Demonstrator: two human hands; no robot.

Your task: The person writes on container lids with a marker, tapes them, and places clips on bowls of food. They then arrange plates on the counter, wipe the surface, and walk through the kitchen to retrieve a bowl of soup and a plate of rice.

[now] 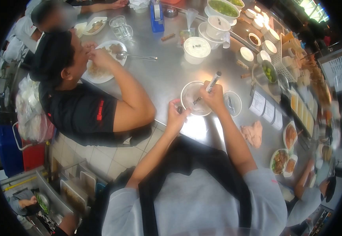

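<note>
My right hand (214, 97) is closed around a marker (215, 80), held over a round white lid (190, 88) with dark handwriting on it. At the left rim of that lid is my left hand (176, 115), its fingers pinched on a small dark piece (180, 109) that looks like a cap. The marker's tip is hidden behind my right hand. Just right of the lid stands a clear round tub (233, 104), partly behind my right wrist. Farther back is a lidded white tub (197, 50) with black lettering on top.
A seated person in black (80, 102) eats from a plate (107, 44) at my left. A crumpled pinkish cloth or glove (252, 133) lies near my right forearm. Food dishes (278, 161), stacked small bowls (269, 47) and a blue tape dispenser (157, 17) share the steel table.
</note>
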